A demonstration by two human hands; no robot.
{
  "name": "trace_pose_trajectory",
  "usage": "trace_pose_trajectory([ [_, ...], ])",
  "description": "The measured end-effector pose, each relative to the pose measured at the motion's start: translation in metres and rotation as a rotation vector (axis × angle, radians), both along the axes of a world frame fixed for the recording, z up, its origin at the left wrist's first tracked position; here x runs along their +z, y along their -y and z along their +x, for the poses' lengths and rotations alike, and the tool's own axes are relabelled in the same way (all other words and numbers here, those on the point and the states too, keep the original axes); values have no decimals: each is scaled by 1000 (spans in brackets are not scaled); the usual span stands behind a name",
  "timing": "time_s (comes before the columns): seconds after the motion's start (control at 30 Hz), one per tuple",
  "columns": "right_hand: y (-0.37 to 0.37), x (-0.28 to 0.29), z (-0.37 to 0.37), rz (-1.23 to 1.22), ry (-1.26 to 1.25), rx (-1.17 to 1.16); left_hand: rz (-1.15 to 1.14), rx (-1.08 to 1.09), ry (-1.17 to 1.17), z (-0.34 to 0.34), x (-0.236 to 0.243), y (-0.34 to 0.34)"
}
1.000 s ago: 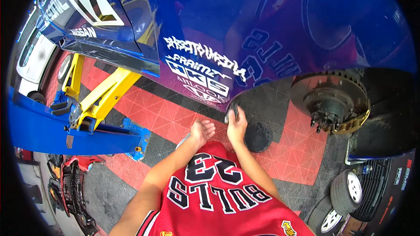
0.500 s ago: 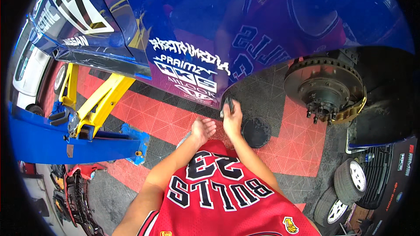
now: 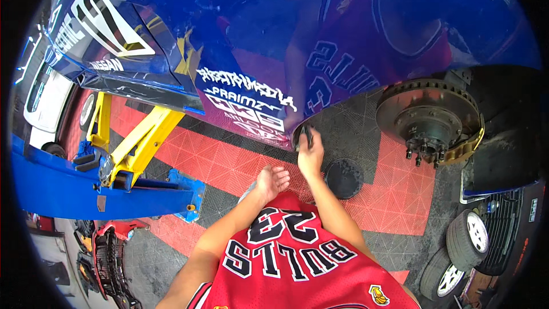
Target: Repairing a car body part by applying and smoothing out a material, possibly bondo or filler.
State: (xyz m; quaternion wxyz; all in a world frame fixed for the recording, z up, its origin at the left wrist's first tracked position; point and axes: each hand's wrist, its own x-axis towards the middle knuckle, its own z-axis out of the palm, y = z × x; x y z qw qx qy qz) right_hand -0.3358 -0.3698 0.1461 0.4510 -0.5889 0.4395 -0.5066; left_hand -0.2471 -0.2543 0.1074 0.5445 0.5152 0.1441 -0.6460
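My right hand (image 3: 310, 153) is closed around a small dark object (image 3: 303, 138), whose kind I cannot make out. It is at the lower rear corner of the glossy blue car panel (image 3: 251, 17), beside the wheel arch. Whether the object touches the panel's edge cannot be told. Lower and to the left, my left hand (image 3: 273, 182) is held palm up, fingers apart and slightly bent, with nothing in it. White lettering decals run along the panel's purple lower part, just left of my right hand.
A bare brake disc (image 3: 428, 117) with exposed studs hangs at right. Below my right hand lies a round black object (image 3: 343, 178) on red and black floor tiles (image 3: 400, 194). Yellow and blue lift arms (image 3: 143, 147) stand at left. Wheels (image 3: 468, 239) are stacked lower right.
The view has shifted, so the car, lift and wheels appear a little farther right and lower. My right hand still grips the dark object at the panel corner; my left hand stays open.
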Motion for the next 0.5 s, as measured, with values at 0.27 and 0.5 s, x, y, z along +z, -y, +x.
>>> trace_pose_trajectory([
  [0.27, -9, 6, -34, 145, -20, 46, -76, -183, -14, -14, 11, 10],
  [0.5, -41, -31, -88, 678, 267, 339, -225, -320, -149, -38, 26, 38],
])
